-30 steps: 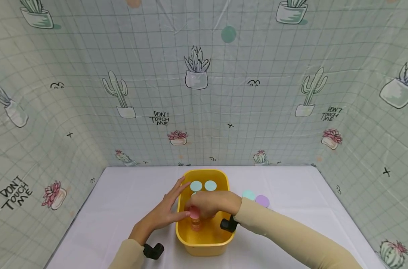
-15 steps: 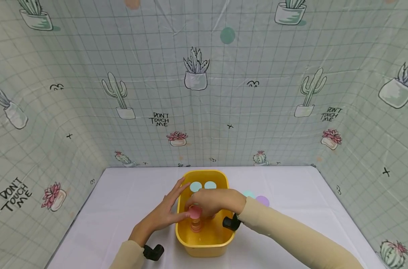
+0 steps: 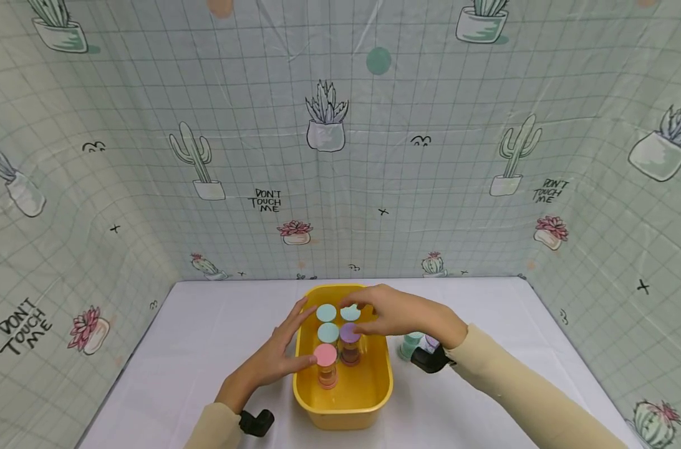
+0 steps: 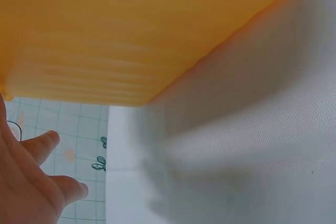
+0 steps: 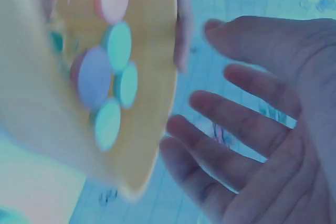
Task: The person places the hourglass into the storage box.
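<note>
A yellow plastic bin (image 3: 343, 411) holds several upright sand timers. The pink-capped sand timer (image 3: 326, 355) stands nearest; a purple-capped sand timer (image 3: 349, 333) is beside and beyond it. Pale blue-green sand timers (image 3: 328, 333) fill the far part. My left hand (image 3: 270, 357) lies at the bin's left rim with fingers extended, its thumb reaching over by the pink cap. In the left wrist view, fingers of that hand (image 4: 26, 177) show beyond the bin wall. My right hand (image 3: 405, 313) hovers above the bin's right side, fingers spread and holding nothing, as the right wrist view confirms.
Right of the bin, a green sand timer (image 3: 411, 342) and a purple sand timer (image 3: 431, 341) stand on the white table (image 3: 217, 312), partly hidden by the right wrist camera. A cactus-print cloth (image 3: 374, 168) encloses the back and sides.
My right hand has let go inside the bin and moved up and to the right, uncovering the purple sand timer. The left hand has stayed in place.
</note>
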Demonstrator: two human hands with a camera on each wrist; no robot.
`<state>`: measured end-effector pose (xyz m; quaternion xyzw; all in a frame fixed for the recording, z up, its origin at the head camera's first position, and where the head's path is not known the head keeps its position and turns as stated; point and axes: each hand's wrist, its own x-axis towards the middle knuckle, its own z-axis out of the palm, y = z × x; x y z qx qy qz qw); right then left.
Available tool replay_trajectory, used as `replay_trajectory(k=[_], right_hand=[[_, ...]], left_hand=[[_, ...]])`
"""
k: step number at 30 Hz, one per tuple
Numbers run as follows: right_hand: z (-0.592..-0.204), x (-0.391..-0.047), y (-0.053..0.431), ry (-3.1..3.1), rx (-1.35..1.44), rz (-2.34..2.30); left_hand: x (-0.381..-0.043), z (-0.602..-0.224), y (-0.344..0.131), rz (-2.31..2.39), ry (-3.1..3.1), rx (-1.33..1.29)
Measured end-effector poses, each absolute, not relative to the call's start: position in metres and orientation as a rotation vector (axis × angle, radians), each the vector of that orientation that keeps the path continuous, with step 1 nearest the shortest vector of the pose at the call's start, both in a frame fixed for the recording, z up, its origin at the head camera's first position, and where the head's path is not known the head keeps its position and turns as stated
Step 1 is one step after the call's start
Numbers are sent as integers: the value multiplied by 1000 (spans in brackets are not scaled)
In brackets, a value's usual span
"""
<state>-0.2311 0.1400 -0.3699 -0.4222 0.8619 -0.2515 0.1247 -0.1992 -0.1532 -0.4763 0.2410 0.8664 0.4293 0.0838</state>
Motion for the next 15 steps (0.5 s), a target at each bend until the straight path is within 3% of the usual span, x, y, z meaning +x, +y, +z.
replay_trajectory(k=[15], right_hand=[[-402,-228,237,2702,-808,-805]], left_hand=[[-199,-478,-154,1302,2577,725]])
